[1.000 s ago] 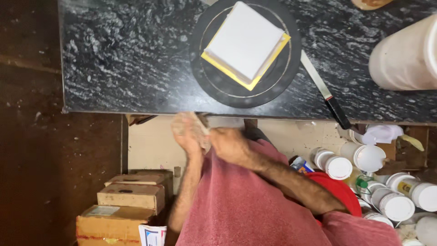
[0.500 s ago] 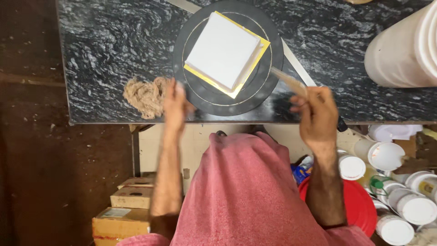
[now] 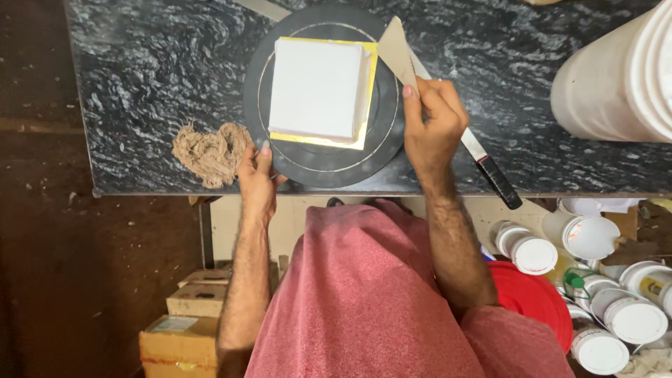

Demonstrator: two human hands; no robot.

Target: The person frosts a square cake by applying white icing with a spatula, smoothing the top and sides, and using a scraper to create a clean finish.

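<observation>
The person in the pinkish-red top point(image 3: 371, 308) leans over a black marble counter point(image 3: 140, 63) streaked with white. At its middle sits a round black turntable point(image 3: 315, 157), and on it a square white-iced cake point(image 3: 318, 87) resting on a yellow board point(image 3: 318, 140) whose edge peeks out along the near and right sides. The left hand point(image 3: 257, 175) rests at the turntable's near-left rim, fingers point(image 3: 264, 150) laid on the edge and the thumb curled below the counter's lip; it grips the rim lightly rather than clasping anything loose. Just to the left of that hand lies a crumpled tan rag point(image 3: 210, 150), touching the turntable's edge or very nearly so. The right hand point(image 3: 430, 126) is closed around a flat metal scraper blade point(image 3: 395, 49), whose pale, tapered end points away from the person and stands just beside the cake's right side; whether the blade touches the icing I cannot tell. Under that hand, lying slantwise on the counter, is a long knife with a black handle point(image 3: 500, 182), the handle reaching to the counter's near edge. At the far right stands a stack of white buckets point(image 3: 616, 77). Below the counter, to the right, are white lidded tubs point(image 3: 630, 318) and a red lid point(image 3: 535, 297); to the left, cardboard boxes point(image 3: 189, 329) are stacked on the floor.
</observation>
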